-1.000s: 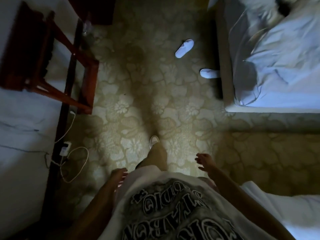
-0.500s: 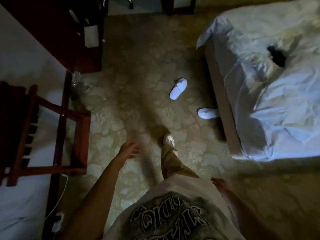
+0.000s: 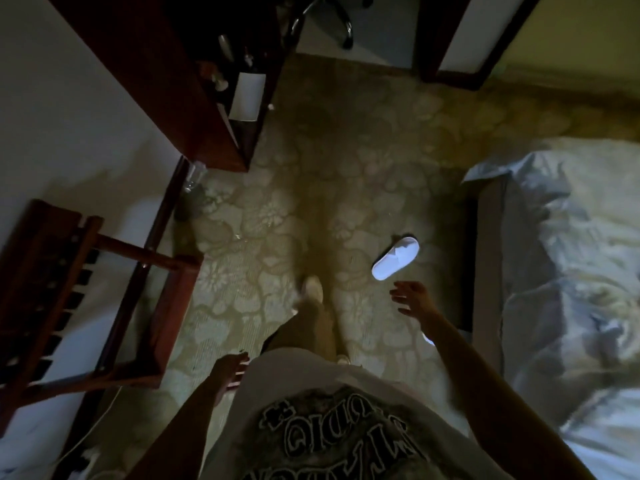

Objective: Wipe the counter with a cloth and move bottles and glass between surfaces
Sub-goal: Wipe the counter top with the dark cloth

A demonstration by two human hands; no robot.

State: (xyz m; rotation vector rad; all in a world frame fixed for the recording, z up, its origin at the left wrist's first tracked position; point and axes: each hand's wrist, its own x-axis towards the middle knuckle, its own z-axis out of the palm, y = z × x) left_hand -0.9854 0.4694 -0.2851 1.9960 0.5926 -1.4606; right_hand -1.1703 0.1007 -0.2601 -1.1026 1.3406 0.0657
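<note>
I stand on a patterned carpet in a dim room. My left hand (image 3: 231, 370) hangs by my hip, fingers loosely apart, holding nothing. My right hand (image 3: 412, 299) swings out ahead on the right, fingers spread and empty. A dark wooden counter (image 3: 207, 140) stands ahead at the left, with a white card (image 3: 246, 97) and small dim objects on it that I cannot make out. A clear glass (image 3: 194, 176) stands on the floor by the counter's near corner, against the wall. No cloth shows.
A wooden luggage rack (image 3: 104, 299) stands at the left wall. A bed with rumpled white sheets (image 3: 571, 271) fills the right side. A white slipper (image 3: 394, 259) lies on the carpet near my right hand. A chair base (image 3: 332, 19) shows at the top.
I have walked forward; the counter and doorway came nearer and the rack slid down-left. My left hand dropped back to my hip and my right hand swung forward.
</note>
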